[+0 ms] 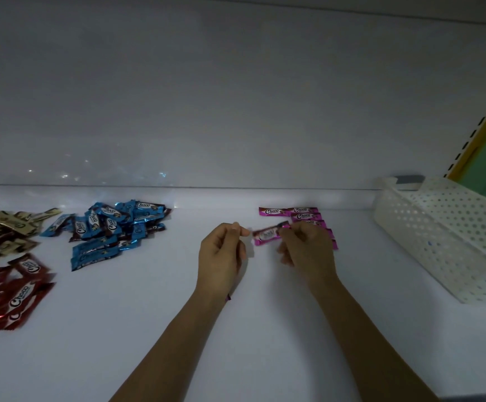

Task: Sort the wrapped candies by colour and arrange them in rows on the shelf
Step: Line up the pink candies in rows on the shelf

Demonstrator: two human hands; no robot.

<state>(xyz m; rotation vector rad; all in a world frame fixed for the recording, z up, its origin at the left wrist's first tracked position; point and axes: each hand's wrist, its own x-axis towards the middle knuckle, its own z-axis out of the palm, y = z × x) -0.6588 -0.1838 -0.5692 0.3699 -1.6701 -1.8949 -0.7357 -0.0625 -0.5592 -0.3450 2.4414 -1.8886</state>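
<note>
Slightly blurred, glossy pink candy (268,235)

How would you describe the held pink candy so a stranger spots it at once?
Start at the white perforated basket on the right. Just left of it lies a row of pink candies. The target is the pink candy pinched in the right grip, tilted, unlike the flat ones.

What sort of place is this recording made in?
Probably a shop display shelf: a white shelf board, a slotted yellow upright at the right, wrapped blue candies heaped and pink candies in a row, plus a white perforated basket.
</note>
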